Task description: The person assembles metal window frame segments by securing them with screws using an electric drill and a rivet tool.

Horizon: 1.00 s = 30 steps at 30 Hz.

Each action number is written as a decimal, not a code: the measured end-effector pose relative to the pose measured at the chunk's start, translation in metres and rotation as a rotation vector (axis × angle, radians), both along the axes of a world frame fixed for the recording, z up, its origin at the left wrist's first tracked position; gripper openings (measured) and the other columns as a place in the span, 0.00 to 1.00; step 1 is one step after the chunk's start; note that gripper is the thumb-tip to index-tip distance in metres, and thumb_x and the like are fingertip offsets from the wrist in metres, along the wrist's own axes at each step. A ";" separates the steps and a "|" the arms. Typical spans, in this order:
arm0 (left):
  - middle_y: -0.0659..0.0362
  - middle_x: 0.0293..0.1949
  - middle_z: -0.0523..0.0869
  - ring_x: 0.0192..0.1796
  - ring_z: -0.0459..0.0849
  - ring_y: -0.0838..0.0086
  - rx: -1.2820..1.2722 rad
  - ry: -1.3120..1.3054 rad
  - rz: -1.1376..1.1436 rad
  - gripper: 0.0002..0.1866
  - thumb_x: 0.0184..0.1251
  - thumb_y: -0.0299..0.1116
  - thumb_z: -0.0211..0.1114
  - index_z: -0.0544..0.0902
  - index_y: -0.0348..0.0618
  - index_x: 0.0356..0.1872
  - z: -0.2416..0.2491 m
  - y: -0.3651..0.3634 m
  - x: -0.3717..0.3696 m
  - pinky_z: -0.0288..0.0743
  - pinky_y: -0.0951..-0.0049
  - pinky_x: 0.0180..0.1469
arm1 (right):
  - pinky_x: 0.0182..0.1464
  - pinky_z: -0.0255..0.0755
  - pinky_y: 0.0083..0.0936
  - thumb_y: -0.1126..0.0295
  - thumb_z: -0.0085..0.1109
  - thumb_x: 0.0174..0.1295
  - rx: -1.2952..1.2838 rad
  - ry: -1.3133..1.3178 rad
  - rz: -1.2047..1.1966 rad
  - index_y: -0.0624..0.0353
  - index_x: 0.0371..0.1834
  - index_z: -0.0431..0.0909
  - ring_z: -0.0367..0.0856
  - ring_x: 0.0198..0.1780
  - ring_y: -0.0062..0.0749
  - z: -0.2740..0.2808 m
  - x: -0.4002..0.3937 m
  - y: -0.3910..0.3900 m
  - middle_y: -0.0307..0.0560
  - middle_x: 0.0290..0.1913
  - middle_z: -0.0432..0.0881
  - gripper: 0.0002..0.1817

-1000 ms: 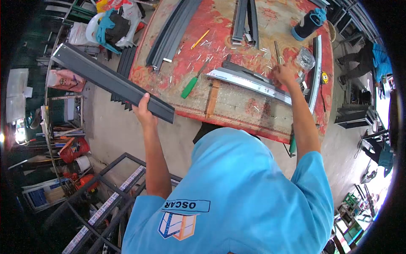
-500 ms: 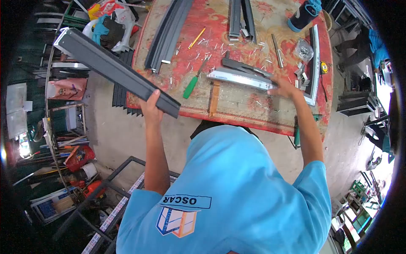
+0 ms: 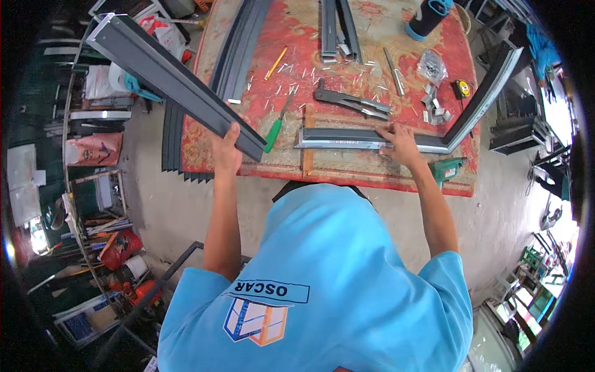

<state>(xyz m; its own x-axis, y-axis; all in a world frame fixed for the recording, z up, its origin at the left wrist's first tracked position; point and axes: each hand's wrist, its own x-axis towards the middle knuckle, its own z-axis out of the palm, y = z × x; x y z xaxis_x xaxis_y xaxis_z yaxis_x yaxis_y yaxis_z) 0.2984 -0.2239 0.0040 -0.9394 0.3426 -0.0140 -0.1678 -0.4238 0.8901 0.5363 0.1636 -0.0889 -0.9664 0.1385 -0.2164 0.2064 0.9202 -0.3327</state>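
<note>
My left hand (image 3: 227, 152) is closed around the near end of a long dark grey aluminium profile (image 3: 173, 87), which slants up to the far left above the table edge. My right hand (image 3: 401, 146) grips the near leg of an L-shaped aluminium frame piece (image 3: 347, 137), fingers over its top. The second leg of that piece angles away to the far right. Just beyond it lies a hand riveter (image 3: 353, 101). A screwdriver with a green handle (image 3: 273, 135) rests beside the left profile's near end. Under the L-shaped piece, a wooden strip (image 3: 308, 162) is partly hidden.
The worktable (image 3: 372, 173) has a worn red patterned cover strewn with rivets. On it are more dark profiles (image 3: 245, 49), a pencil (image 3: 276, 63), a tape measure (image 3: 461, 88), metal brackets (image 3: 435, 106), a bottle (image 3: 426, 22) and a green power drill (image 3: 446, 168).
The right hand has shifted left, and the L-shaped piece now lies along the near edge with its corner at right. The left profile has shifted slightly and tilted more steeply.
</note>
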 end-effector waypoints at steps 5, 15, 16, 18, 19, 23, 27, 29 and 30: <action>0.56 0.43 0.81 0.46 0.83 0.68 -0.023 -0.012 -0.023 0.35 0.61 0.34 0.75 0.67 0.37 0.65 -0.003 0.006 -0.001 0.81 0.66 0.49 | 0.64 0.62 0.50 0.59 0.75 0.49 0.031 0.043 -0.009 0.30 0.71 0.71 0.72 0.59 0.49 0.006 0.003 -0.004 0.50 0.55 0.73 0.41; 0.56 0.42 0.82 0.44 0.84 0.70 -0.052 0.023 -0.036 0.34 0.62 0.35 0.74 0.67 0.36 0.64 0.003 0.018 0.006 0.80 0.68 0.48 | 0.65 0.61 0.51 0.61 0.73 0.51 0.195 0.133 -0.089 0.27 0.72 0.70 0.70 0.59 0.53 -0.019 0.003 0.005 0.57 0.54 0.72 0.41; 0.57 0.42 0.82 0.44 0.83 0.70 -0.062 0.021 -0.009 0.33 0.63 0.35 0.74 0.68 0.36 0.64 0.001 0.019 0.007 0.80 0.67 0.48 | 0.65 0.61 0.51 0.62 0.73 0.50 0.213 0.174 -0.092 0.27 0.71 0.71 0.70 0.59 0.52 -0.024 0.003 0.002 0.56 0.53 0.72 0.41; 0.57 0.42 0.81 0.44 0.83 0.69 -0.071 0.023 0.019 0.33 0.63 0.35 0.74 0.68 0.36 0.63 -0.006 0.021 0.008 0.80 0.67 0.48 | 0.64 0.61 0.51 0.63 0.72 0.49 0.230 0.218 -0.092 0.27 0.71 0.71 0.70 0.59 0.52 -0.028 0.004 -0.001 0.56 0.53 0.73 0.41; 0.57 0.42 0.81 0.44 0.83 0.70 -0.066 0.020 0.036 0.34 0.62 0.40 0.75 0.68 0.36 0.64 -0.009 0.022 0.009 0.80 0.67 0.48 | 0.64 0.61 0.51 0.64 0.72 0.49 0.245 0.237 -0.094 0.27 0.71 0.72 0.70 0.59 0.52 -0.028 0.004 -0.002 0.56 0.53 0.73 0.41; 0.59 0.45 0.80 0.45 0.83 0.70 -0.084 0.020 0.091 0.42 0.58 0.54 0.75 0.68 0.36 0.63 -0.016 0.029 0.008 0.81 0.66 0.49 | 0.65 0.60 0.51 0.66 0.71 0.47 0.259 0.227 -0.080 0.27 0.70 0.72 0.70 0.60 0.52 -0.028 0.003 -0.007 0.55 0.54 0.72 0.42; 0.58 0.45 0.79 0.48 0.83 0.65 -0.151 0.070 0.097 0.46 0.60 0.65 0.63 0.63 0.44 0.72 -0.033 0.032 -0.003 0.80 0.58 0.55 | 0.61 0.62 0.47 0.64 0.73 0.49 0.266 0.295 -0.040 0.30 0.70 0.73 0.71 0.55 0.47 -0.026 -0.003 -0.013 0.51 0.50 0.73 0.39; 0.59 0.45 0.79 0.48 0.82 0.66 -0.143 0.072 0.139 0.48 0.60 0.73 0.56 0.64 0.46 0.72 -0.022 0.043 -0.002 0.79 0.58 0.55 | 0.61 0.62 0.47 0.63 0.73 0.49 0.245 0.313 -0.055 0.29 0.70 0.72 0.71 0.55 0.47 -0.023 -0.005 -0.016 0.51 0.51 0.73 0.40; 0.59 0.45 0.79 0.48 0.82 0.66 -0.145 0.075 0.136 0.48 0.60 0.73 0.56 0.64 0.46 0.72 -0.020 0.046 -0.004 0.79 0.58 0.55 | 0.61 0.62 0.47 0.63 0.74 0.48 0.232 0.328 -0.070 0.29 0.71 0.71 0.71 0.56 0.47 -0.021 -0.005 -0.017 0.51 0.52 0.73 0.41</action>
<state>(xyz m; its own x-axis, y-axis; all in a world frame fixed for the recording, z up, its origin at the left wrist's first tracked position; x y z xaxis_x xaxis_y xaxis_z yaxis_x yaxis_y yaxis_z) 0.2947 -0.1780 -0.0163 -0.9771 0.2119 0.0178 -0.0487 -0.3048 0.9512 0.5314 0.1461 -0.1096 -0.9654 0.2158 0.1465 0.1890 0.9659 -0.1770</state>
